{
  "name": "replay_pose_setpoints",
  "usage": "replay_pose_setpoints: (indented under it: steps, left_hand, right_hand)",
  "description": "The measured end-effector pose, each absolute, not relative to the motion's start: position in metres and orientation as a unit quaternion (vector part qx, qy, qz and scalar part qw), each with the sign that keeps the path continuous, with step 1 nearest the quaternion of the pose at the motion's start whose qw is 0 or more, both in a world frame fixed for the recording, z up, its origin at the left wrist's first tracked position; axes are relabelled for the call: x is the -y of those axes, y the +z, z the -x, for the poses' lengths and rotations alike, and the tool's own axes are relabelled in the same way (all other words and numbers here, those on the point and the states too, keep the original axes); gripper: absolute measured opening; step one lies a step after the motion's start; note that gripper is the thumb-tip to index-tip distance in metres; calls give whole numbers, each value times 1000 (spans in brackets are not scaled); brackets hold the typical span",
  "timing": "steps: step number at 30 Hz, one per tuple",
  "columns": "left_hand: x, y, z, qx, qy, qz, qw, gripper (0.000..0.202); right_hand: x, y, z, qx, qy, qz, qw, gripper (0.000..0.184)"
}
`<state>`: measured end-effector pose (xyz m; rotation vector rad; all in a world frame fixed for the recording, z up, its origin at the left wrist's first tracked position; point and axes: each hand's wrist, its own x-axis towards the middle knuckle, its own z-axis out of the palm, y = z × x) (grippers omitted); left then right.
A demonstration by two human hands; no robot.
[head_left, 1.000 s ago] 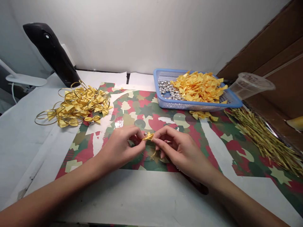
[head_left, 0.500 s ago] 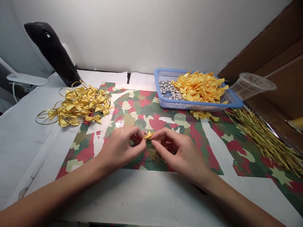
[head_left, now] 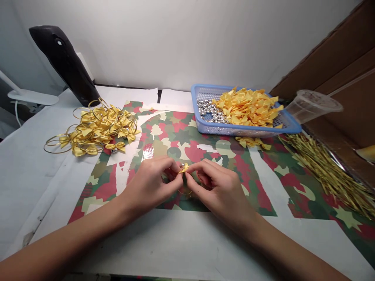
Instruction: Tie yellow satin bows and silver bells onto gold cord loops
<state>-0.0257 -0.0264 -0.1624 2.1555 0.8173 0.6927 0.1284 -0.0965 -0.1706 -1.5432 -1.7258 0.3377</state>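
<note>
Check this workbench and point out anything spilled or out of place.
A small clump of yellow ribbon bows lies outside the blue plastic basket, on the patterned paper just below its front edge, apart from the pile inside. The clear plastic cup also looks odd, tipped onto its side right of the basket.

Two bare hands meet over a sheet of red-and-green patterned paper [head_left: 187, 136]. The left hand [head_left: 150, 183] and right hand [head_left: 219, 191] pinch a small yellow ribbon bow [head_left: 184, 168] between them, with a thin gold wire loop [head_left: 184, 191] hanging below. Ahead, a blue plastic basket [head_left: 222, 130] holds silver bells [head_left: 208, 111] and loose yellow bows [head_left: 247, 107]. A tangled heap of gold-looped bows [head_left: 93, 130] lies left; gold strands [head_left: 325, 171] and a tipped clear plastic cup [head_left: 312, 106] lie right.
</note>
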Motion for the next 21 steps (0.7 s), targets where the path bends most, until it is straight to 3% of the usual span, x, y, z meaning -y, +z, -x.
replay_pose_setpoints:
  steps: [21]
  left_hand:
    - [26,-163,26,-308,269,-849,335,12]
  right_hand:
    - [99,-170,-131,690,165,605,361,11]
